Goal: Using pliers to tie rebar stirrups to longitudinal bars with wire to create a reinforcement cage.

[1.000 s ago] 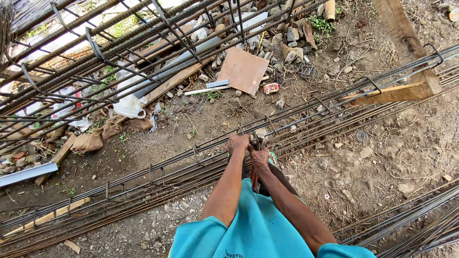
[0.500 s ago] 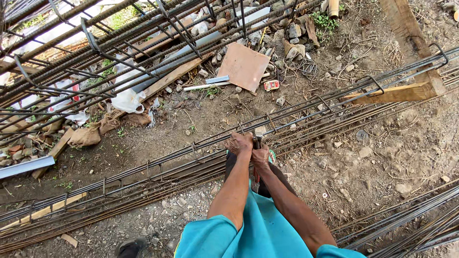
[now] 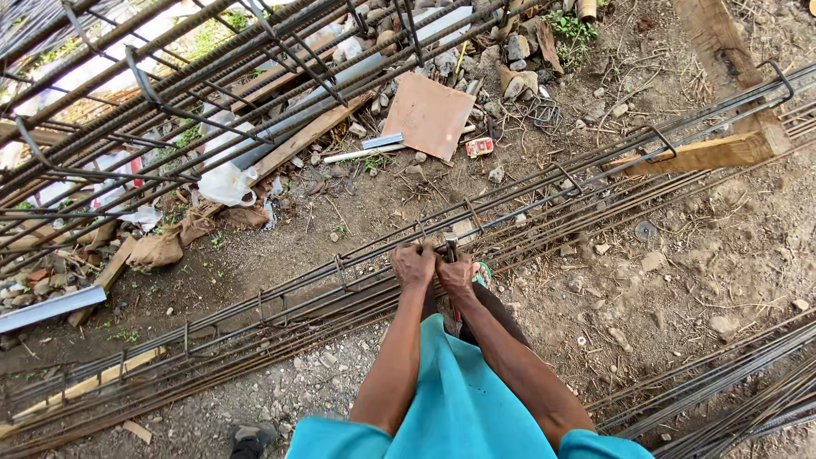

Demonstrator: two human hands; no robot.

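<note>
A long cage of steel reinforcing bars (image 3: 544, 191) with stirrups lies diagonally across the dirt ground. My left hand (image 3: 413, 264) grips one of its upper bars. Close beside it, my right hand (image 3: 457, 274) is closed around the handle of a dark metal tool (image 3: 450, 249) that stands against the same bar. Both fists almost touch. My arms reach down from a turquoise shirt (image 3: 459, 399).
A second rebar cage (image 3: 170, 76) rises at the top left. More bars (image 3: 722, 391) lie at the bottom right. Timber pieces (image 3: 722, 85) support the cage at the right. A brown square board (image 3: 427, 115), a white plastic bag (image 3: 225, 183), stones and scrap wood litter the dirt.
The view has shifted slightly and my head has drawn a little nearer. Both hands stay on the same spot of the bar with the tool.
</note>
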